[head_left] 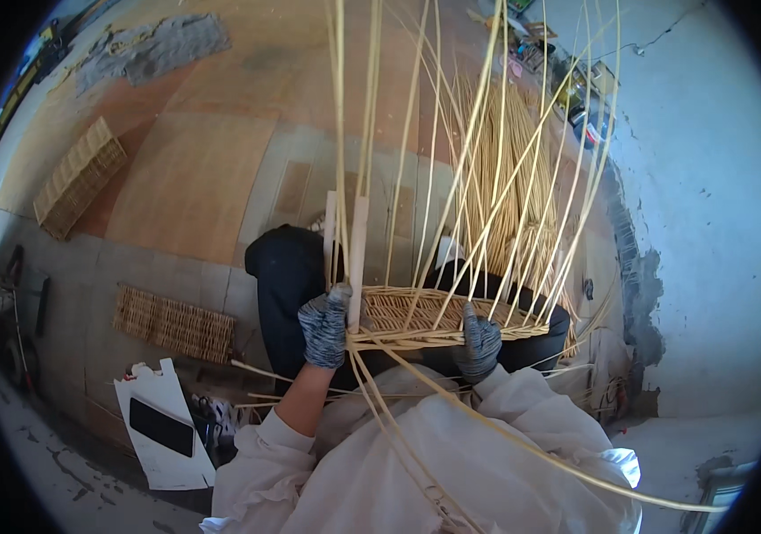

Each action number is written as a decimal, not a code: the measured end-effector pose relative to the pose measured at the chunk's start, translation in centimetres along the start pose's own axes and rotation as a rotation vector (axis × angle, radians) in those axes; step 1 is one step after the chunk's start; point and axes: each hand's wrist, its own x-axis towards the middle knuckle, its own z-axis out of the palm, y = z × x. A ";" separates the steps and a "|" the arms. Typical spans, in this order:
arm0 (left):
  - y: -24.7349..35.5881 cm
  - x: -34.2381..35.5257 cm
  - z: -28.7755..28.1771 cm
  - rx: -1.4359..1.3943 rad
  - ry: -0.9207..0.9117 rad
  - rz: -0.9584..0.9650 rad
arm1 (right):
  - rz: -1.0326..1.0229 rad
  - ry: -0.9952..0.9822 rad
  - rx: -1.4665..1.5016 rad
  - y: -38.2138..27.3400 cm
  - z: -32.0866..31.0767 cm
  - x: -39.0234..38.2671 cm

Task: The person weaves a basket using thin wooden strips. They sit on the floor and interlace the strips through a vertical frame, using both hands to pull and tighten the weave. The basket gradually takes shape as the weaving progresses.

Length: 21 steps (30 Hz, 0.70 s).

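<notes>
A rectangular woven willow basket lies across my lap, with tall pale rods standing up from its edges and loose strands trailing from its front left corner. Two flat wooden sticks stand upright at its left end. My left hand, in a mottled grey glove, is closed at that corner beside the sticks. My right hand, gloved the same way, grips the front rim right of the middle, its thumb lying over the weave. The fingers under the rim are hidden.
A long bundle of rods lies ahead right beside the cracked wall. Two woven pieces lie on the left floor. A dark phone rests on a white board at lower left. A grey cloth lies farther back.
</notes>
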 end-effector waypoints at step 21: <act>4.1 5.7 -5.9 0.122 -1.103 0.125 | -0.897 -0.551 0.583 -9.5 -8.9 14.5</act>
